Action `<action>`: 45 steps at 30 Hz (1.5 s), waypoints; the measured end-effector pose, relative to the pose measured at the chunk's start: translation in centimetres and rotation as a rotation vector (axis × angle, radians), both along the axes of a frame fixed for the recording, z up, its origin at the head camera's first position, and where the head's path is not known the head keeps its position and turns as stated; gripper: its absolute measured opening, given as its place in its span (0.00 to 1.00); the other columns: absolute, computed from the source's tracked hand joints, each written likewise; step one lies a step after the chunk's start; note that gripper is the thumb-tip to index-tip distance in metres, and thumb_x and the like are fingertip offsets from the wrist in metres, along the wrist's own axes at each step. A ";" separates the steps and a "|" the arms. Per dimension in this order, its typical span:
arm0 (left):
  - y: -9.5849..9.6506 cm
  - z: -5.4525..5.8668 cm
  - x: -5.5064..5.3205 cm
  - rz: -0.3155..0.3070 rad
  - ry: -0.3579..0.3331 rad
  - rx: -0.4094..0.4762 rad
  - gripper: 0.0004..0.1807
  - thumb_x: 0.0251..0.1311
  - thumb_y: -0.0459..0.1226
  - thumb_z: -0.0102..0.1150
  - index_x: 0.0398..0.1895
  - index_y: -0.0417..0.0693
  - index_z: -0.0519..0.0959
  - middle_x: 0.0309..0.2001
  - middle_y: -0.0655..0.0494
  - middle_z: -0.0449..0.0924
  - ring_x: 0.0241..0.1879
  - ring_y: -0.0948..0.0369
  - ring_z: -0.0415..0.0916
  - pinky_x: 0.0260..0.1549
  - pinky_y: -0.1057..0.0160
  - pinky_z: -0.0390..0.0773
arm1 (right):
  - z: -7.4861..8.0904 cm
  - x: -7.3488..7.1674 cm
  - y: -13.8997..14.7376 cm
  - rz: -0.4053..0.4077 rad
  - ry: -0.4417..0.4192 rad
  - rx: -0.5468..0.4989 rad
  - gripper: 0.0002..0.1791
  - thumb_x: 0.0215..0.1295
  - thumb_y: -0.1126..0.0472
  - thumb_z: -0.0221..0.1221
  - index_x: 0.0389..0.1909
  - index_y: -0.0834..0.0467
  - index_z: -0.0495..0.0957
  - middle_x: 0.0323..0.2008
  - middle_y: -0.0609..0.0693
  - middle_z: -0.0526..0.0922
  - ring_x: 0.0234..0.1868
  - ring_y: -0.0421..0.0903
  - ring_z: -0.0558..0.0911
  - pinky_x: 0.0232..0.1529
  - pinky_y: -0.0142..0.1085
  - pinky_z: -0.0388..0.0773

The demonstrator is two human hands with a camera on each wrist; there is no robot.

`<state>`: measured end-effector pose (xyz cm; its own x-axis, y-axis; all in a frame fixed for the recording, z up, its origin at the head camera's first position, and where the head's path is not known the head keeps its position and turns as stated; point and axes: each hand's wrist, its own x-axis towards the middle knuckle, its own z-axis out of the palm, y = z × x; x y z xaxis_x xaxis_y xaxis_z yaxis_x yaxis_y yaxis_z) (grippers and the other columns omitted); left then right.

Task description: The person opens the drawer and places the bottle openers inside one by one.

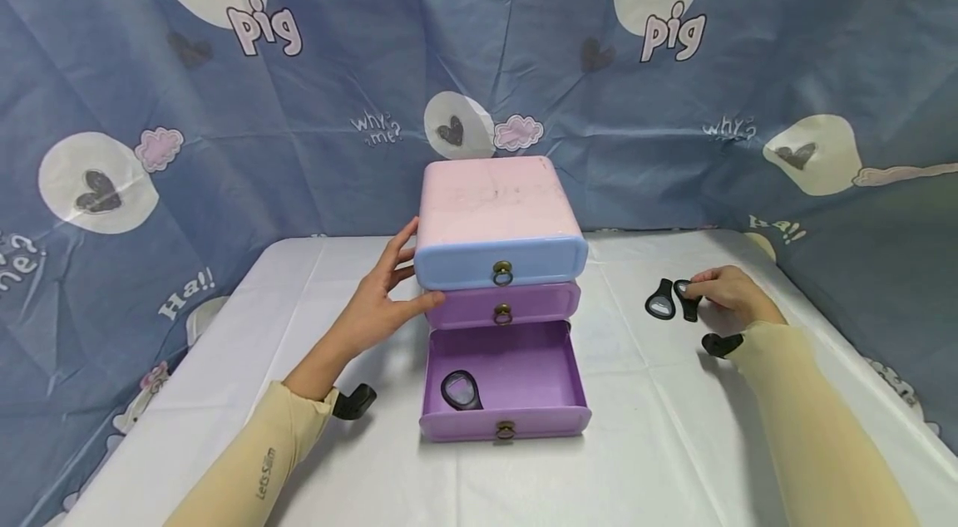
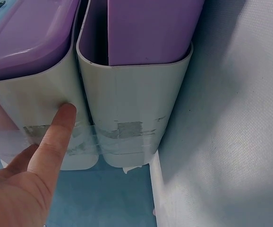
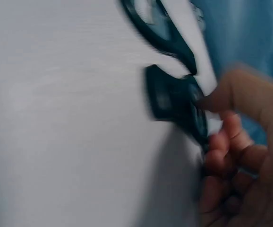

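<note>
My left hand (image 1: pixel 374 311) rests against the left side of a small stacked drawer unit (image 1: pixel 494 194), fingers spread, thumb near the middle purple drawer (image 1: pixel 501 305). In the left wrist view a finger touches the unit's pale side wall (image 2: pixel 136 104). The bottom purple drawer (image 1: pixel 539 361) is pulled out, and a black-rimmed magnifying glass (image 1: pixel 461 390) lies in it. At the right of the table, my right hand (image 1: pixel 729 293) pinches a second black magnifying glass (image 1: pixel 689 307) by its lens end, its handle tilted off the table. A third magnifying glass (image 1: pixel 661 300) lies just left of it.
The unit stands on a white-covered table (image 1: pixel 629 444), with a blue printed cloth (image 1: pixel 337 78) hanging behind. Its top drawer (image 1: pixel 464 265) is blue with a ring pull and is closed. Black wrist mounts (image 1: pixel 354 402) project from both sleeves.
</note>
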<state>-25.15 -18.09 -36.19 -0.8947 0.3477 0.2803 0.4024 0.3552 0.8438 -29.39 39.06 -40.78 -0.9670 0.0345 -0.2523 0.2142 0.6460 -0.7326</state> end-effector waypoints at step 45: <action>-0.1 0.2 0.3 -0.008 0.014 0.009 0.59 0.64 0.44 0.78 0.83 0.94 0.46 0.81 0.47 0.62 0.78 0.43 0.69 0.74 0.33 0.69 | 3.4 1.9 0.4 0.094 0.047 0.024 0.36 0.73 0.65 0.67 0.72 0.79 0.65 0.45 0.58 0.78 0.31 0.35 0.84 0.37 0.32 0.87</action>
